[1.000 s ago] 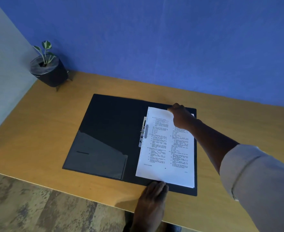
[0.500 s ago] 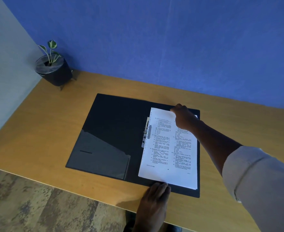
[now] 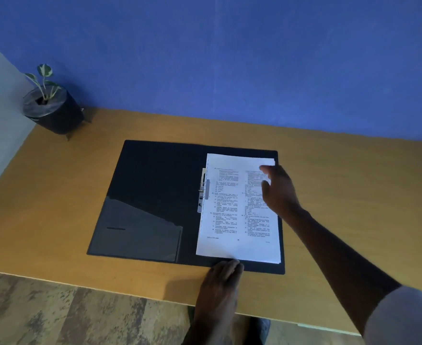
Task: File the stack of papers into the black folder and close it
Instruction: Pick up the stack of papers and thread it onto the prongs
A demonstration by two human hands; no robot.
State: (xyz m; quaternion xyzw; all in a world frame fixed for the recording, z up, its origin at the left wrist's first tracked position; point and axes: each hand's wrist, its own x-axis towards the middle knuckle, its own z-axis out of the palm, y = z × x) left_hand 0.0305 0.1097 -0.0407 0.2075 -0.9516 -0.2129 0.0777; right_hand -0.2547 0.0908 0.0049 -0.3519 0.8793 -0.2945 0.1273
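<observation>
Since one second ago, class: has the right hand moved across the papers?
Yes. The right hand has left the papers' far edge, shifting nearer and rightward against the folder.

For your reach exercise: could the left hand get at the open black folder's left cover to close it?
Probably yes. The left hand rests flat at the black plastic folder's near edge, holding nothing, and nothing lies on the left cover or between it and the hand.

One head-worn view looks forward and steeply down onto the desk (image 3: pixel 55 195) from its near edge. The blue wall (image 3: pixel 229 58) stands at twelve o'clock, fairly near.
</observation>
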